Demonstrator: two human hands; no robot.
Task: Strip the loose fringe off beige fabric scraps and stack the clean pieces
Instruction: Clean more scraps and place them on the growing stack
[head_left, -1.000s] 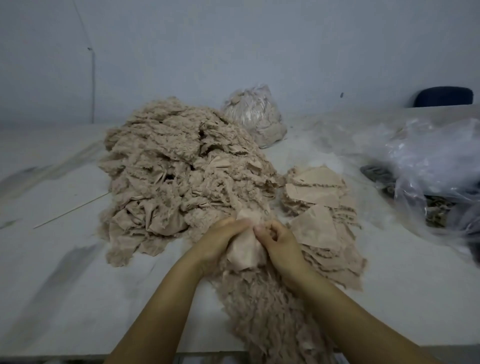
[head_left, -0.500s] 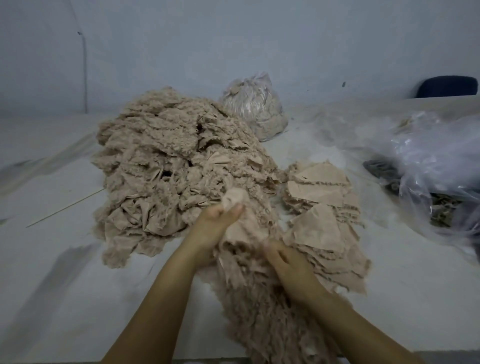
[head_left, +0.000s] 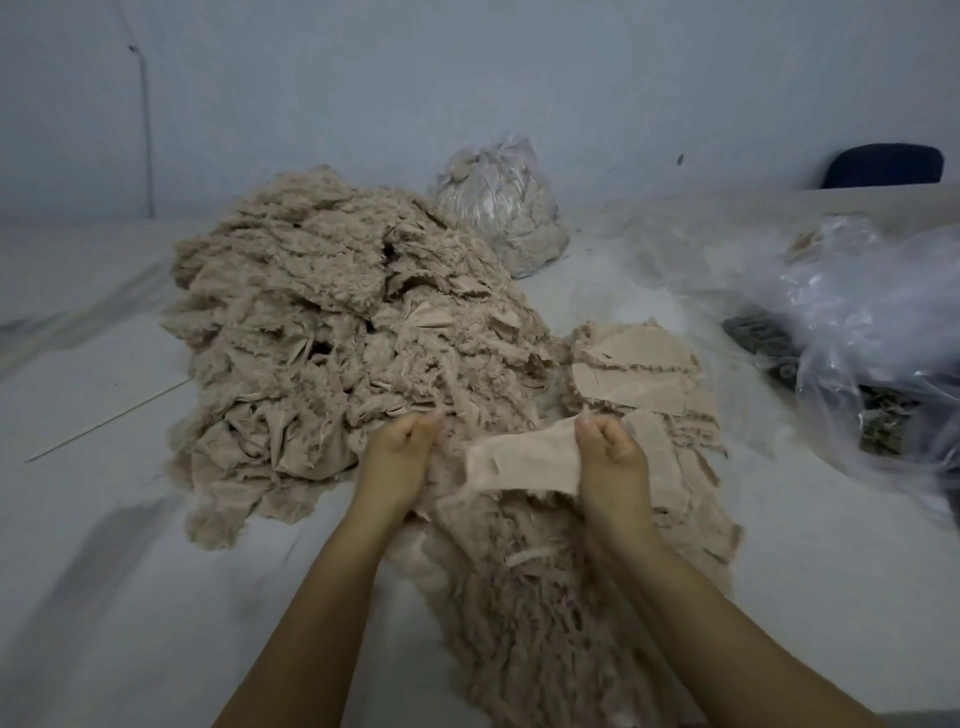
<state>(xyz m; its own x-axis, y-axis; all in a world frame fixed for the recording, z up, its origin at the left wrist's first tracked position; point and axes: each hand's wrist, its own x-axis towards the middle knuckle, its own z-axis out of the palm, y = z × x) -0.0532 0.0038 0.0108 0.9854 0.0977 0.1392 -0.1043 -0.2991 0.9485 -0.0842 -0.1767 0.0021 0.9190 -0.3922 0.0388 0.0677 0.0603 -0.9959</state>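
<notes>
A smooth beige fabric scrap (head_left: 519, 460) is stretched between my hands just above the table. My right hand (head_left: 610, 457) pinches its right end with curled fingers. My left hand (head_left: 397, 457) has its fingers curled into fringe at the scrap's left side, at the foot of the big heap of fringed beige scraps (head_left: 332, 338). A flat stack of clean pieces (head_left: 639, 364) lies right of my right hand. Stripped fringe (head_left: 540, 613) is piled between my forearms toward the front edge.
A clear plastic bag of beige material (head_left: 498, 208) stands behind the heap. Crumpled clear plastic bags with dark contents (head_left: 857, 343) lie at the right. A thin stick (head_left: 109, 421) lies on the white table at the left. A dark chair back (head_left: 883, 166) shows far right.
My hands have pulled apart sideways. The scrap, bunched and upright in my left hand before, is now spread flat between both hands. My right hand rose from the fringe pile.
</notes>
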